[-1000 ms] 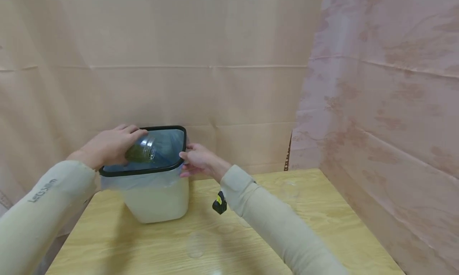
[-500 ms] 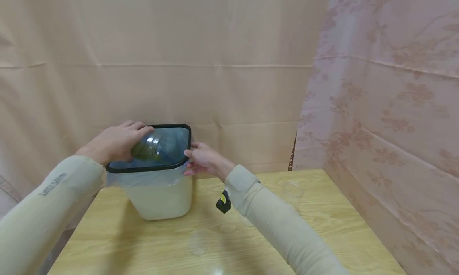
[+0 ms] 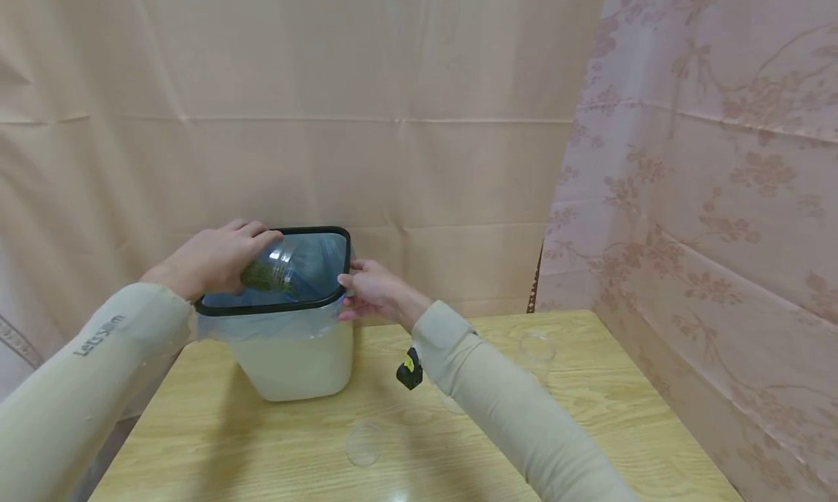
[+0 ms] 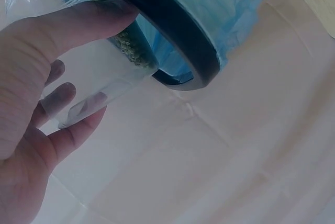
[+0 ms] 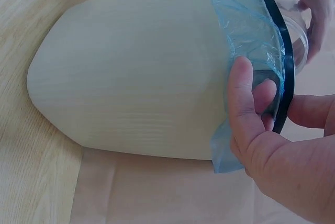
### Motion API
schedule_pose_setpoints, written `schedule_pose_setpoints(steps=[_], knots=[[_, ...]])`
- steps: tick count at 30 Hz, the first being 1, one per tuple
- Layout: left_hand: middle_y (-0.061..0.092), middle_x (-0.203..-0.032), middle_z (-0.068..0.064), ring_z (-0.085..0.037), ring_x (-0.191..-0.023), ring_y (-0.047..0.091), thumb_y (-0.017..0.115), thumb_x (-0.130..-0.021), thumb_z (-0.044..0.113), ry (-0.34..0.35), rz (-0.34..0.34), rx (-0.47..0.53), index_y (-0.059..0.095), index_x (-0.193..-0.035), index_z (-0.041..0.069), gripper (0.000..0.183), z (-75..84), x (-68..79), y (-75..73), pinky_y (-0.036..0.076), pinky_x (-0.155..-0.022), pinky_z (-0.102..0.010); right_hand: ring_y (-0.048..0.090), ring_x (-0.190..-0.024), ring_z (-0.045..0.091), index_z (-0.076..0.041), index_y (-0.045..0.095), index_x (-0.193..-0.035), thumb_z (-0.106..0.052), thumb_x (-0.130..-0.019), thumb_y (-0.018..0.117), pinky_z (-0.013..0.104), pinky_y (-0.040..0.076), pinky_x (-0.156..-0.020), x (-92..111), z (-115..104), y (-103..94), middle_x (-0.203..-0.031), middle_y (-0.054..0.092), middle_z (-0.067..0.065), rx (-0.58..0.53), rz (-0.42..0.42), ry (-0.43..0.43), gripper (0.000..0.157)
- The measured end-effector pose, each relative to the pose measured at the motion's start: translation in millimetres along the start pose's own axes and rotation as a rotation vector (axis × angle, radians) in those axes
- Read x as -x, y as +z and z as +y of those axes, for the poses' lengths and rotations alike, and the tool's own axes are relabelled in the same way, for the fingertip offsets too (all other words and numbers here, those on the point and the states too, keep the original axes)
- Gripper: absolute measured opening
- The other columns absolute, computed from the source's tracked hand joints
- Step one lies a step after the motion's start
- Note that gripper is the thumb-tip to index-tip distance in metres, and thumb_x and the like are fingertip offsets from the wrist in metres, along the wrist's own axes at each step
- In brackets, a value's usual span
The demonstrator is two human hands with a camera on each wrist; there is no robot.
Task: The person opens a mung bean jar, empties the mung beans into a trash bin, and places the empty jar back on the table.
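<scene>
My left hand (image 3: 212, 260) grips a clear plastic jar (image 3: 267, 271), tilted over a cream-white bin (image 3: 297, 364) with its mouth toward the inside. Small green grains (image 4: 131, 51) lie along the lower wall of the jar in the left wrist view. A black rim ring (image 3: 262, 309) runs round the bin's top, over a thin blue bag (image 3: 321, 258) that lines it and folds down outside. My right hand (image 3: 376, 292) pinches the rim on the right, with the thumb on one side and the fingers against the bag outside.
A small black object (image 3: 409, 371) with a yellow patch sits beside the right sleeve. Clear round lid-like discs lie on the wood-grain table (image 3: 615, 407), one in front (image 3: 364, 444) and one at the right (image 3: 537, 348). Beige curtain (image 3: 458, 196) hangs close behind the bin.
The head view has shifted slightly, so the whole scene sits a little further right. Both hands keep their holds, and the jar stays tilted over the bin.
</scene>
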State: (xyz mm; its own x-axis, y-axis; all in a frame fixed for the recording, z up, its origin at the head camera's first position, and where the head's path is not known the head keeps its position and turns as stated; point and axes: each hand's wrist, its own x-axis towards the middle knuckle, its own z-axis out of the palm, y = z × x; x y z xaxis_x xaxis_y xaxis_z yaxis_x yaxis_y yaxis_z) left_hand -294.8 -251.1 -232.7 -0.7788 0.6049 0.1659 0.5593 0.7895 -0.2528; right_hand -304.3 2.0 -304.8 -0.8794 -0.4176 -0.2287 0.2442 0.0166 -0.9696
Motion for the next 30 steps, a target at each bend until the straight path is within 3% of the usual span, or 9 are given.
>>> schedule_pose_setpoints(steps=[11,18,30], knots=[[0.058,-0.127,-0.023,-0.044,-0.116,0.055,0.099,-0.056,0.006,0.024,0.008,-0.009,0.055,-0.135,-0.002,0.09,1.8,-0.2,-0.8,0.052,-0.087,-0.062,0.052,-0.066,0.017,-0.008,0.024,-0.16,-0.009,-0.106,0.051,0.04,0.061,-0.073,0.1,1.1,0.0,-0.097,0.056,0.01,-0.001,-0.001,-0.001,0.061],[0.055,-0.133,-0.023,-0.044,-0.12,0.052,0.099,-0.058,0.007,0.005,-0.04,-0.023,0.053,-0.139,0.001,0.094,3.3,-1.6,-2.3,0.051,-0.089,-0.061,0.052,-0.064,0.016,-0.007,0.026,-0.16,-0.009,-0.106,0.051,0.038,0.061,-0.07,0.6,0.6,-0.2,-0.096,0.057,0.009,-0.005,0.006,-0.004,0.059],[0.056,-0.132,-0.022,-0.043,-0.119,0.053,0.099,-0.058,0.006,0.015,-0.02,-0.05,0.054,-0.138,0.002,0.092,3.3,-3.1,-2.4,0.052,-0.088,-0.061,0.053,-0.066,0.017,-0.009,0.027,-0.16,-0.011,-0.106,0.051,0.037,0.061,-0.071,0.1,1.1,-0.7,-0.097,0.057,0.009,0.013,0.008,0.005,0.059]])
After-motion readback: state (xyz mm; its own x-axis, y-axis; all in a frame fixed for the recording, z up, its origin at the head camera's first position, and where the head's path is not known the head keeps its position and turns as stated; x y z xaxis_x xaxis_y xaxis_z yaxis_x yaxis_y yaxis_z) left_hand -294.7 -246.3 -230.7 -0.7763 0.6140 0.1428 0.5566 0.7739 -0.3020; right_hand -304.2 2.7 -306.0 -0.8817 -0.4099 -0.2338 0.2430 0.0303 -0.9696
